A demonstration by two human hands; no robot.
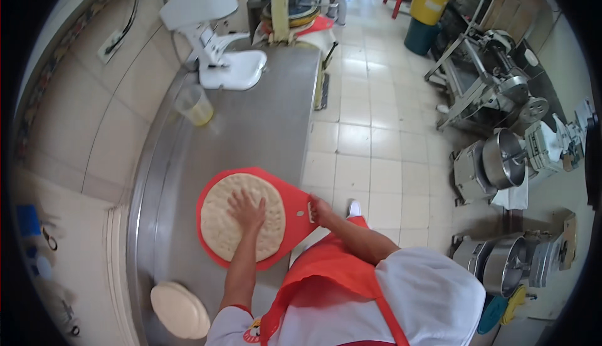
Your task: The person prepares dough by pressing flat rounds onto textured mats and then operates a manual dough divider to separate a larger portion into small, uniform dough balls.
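Note:
A flat round of pale dough [216, 217], dimpled all over, lies on a red pizza peel [293, 225] resting on the steel table. My left hand [248, 212] is spread flat on top of the dough, with its fingers apart and nothing held. At the peel's right end, by the table's edge, my right hand [322, 210] is wrapped round the handle. Nearer to me, at the lower left, a small stack of smooth, pale dough discs [180, 310] sits on the table, apart from the peel.
Farther along the steel table [251, 133] stand a clear jug [195, 106] with yellow liquid and a white countertop machine [232, 70]. A tiled wall borders the left. Across the tiled floor [354, 139] are steel-bowl mixers [504, 158] and a yellow bucket [431, 1].

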